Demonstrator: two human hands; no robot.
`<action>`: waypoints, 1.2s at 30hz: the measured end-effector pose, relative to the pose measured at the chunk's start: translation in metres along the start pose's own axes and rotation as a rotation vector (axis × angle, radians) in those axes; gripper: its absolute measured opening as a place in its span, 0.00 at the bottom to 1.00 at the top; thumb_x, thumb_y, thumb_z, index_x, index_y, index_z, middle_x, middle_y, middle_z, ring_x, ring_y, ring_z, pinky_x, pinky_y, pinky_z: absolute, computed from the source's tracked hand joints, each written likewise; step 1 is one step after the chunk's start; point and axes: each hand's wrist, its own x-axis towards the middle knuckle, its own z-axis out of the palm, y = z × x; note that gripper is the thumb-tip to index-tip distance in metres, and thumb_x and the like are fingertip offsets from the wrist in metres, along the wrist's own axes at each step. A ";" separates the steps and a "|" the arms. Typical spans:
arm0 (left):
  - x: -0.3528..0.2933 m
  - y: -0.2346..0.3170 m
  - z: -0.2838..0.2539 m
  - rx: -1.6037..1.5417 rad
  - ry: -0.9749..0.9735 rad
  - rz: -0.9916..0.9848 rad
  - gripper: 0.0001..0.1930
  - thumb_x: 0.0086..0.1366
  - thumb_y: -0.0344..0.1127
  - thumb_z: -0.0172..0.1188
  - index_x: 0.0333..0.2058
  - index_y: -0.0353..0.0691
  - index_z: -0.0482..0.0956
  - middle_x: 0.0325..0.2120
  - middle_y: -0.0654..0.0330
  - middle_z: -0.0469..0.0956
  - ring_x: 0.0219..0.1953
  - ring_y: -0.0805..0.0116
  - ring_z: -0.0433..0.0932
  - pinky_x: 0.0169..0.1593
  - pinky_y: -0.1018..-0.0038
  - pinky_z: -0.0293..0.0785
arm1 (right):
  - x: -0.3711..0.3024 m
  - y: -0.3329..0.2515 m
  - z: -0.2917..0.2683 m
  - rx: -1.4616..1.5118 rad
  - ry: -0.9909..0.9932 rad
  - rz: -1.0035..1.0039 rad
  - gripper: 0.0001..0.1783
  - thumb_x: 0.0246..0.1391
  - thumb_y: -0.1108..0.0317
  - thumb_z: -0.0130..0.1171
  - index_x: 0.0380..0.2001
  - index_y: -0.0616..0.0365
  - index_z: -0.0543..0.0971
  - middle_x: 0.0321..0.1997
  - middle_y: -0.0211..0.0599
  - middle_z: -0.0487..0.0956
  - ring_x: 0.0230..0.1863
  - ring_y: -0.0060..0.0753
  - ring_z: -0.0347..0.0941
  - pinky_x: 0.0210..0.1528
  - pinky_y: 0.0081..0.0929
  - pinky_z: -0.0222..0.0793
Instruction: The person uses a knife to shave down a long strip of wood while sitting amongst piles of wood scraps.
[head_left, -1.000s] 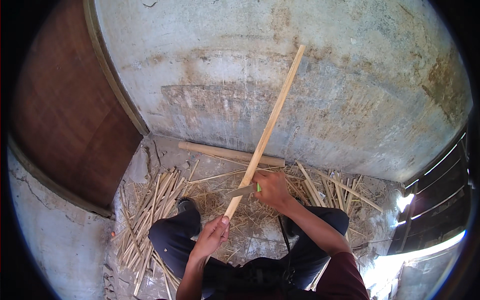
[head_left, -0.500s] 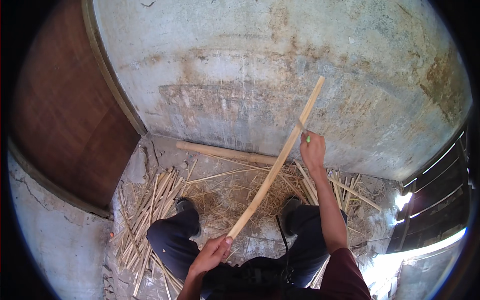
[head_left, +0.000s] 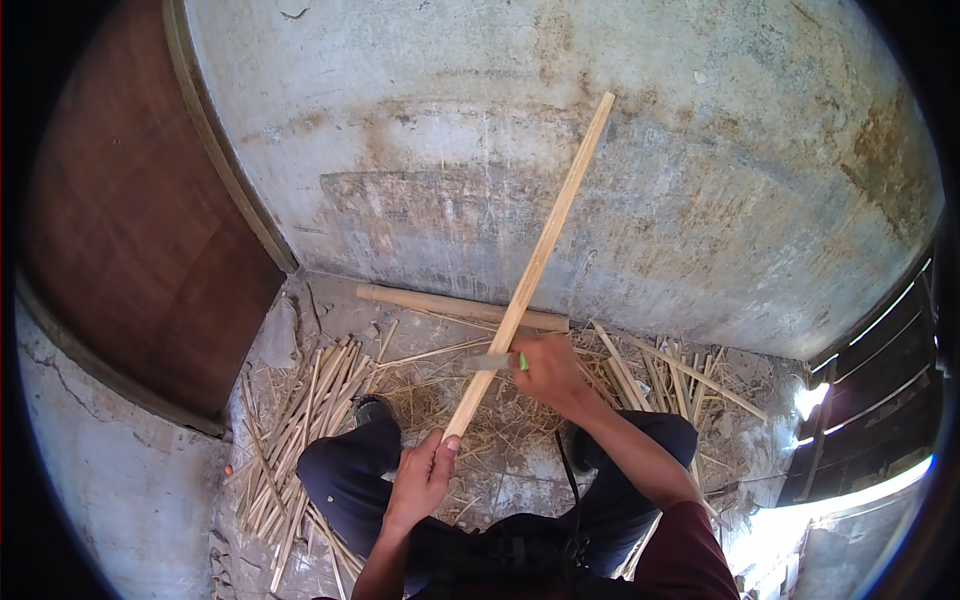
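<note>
A long pale bamboo strip [head_left: 548, 235] slants up and away from me to the right, its far end raised in front of the wall. My left hand [head_left: 421, 478] is closed round its near end, thumb on top. In my right hand [head_left: 550, 368] is a knife [head_left: 489, 362] with a bit of green showing at its handle. The blade lies across the strip a short way beyond my left hand, pointing left. My right fingers hide most of the handle.
Many split bamboo sticks [head_left: 300, 430] lie in a heap at the left, with more sticks [head_left: 690, 385] at the right. A bamboo pole [head_left: 455, 306] rests along the foot of the wall [head_left: 430, 120]. Shavings [head_left: 500, 415] litter the floor between my feet. A brown door [head_left: 140, 200] stands far left.
My right hand and the knife have come down the strip toward my left hand. The strip has turned steeper, its far end now higher and further left. My left hand has risen slightly.
</note>
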 end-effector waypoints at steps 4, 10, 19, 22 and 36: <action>0.002 0.011 0.007 0.075 0.064 0.028 0.15 0.81 0.40 0.55 0.35 0.35 0.72 0.15 0.50 0.71 0.15 0.53 0.73 0.24 0.60 0.66 | -0.007 -0.005 0.008 -0.018 -0.031 -0.038 0.07 0.50 0.68 0.64 0.25 0.61 0.84 0.19 0.51 0.79 0.23 0.57 0.79 0.31 0.52 0.75; -0.005 0.011 0.007 0.193 0.052 -0.004 0.14 0.80 0.41 0.54 0.39 0.36 0.73 0.18 0.44 0.74 0.22 0.36 0.74 0.30 0.48 0.69 | -0.007 -0.005 0.010 -0.030 -0.054 -0.064 0.06 0.47 0.68 0.64 0.23 0.59 0.83 0.20 0.48 0.80 0.23 0.56 0.79 0.30 0.51 0.74; -0.005 0.007 0.004 0.115 -0.024 -0.029 0.16 0.82 0.44 0.51 0.40 0.36 0.73 0.18 0.49 0.74 0.21 0.43 0.74 0.33 0.51 0.71 | -0.006 -0.005 0.015 -0.126 -0.045 -0.024 0.05 0.44 0.69 0.65 0.26 0.56 0.82 0.25 0.42 0.81 0.26 0.53 0.81 0.31 0.49 0.75; -0.001 0.015 0.002 0.044 -0.038 -0.059 0.15 0.82 0.43 0.50 0.38 0.36 0.74 0.16 0.52 0.72 0.17 0.52 0.75 0.27 0.59 0.69 | -0.004 -0.005 0.012 -0.170 -0.025 -0.016 0.06 0.43 0.69 0.67 0.28 0.55 0.82 0.26 0.41 0.81 0.26 0.53 0.81 0.31 0.50 0.75; 0.000 0.007 0.005 -0.068 -0.036 -0.024 0.16 0.84 0.42 0.49 0.42 0.35 0.76 0.15 0.61 0.71 0.17 0.71 0.72 0.26 0.68 0.69 | 0.002 0.000 0.015 -0.282 0.039 -0.040 0.11 0.43 0.68 0.67 0.32 0.56 0.79 0.27 0.38 0.80 0.26 0.52 0.81 0.29 0.50 0.73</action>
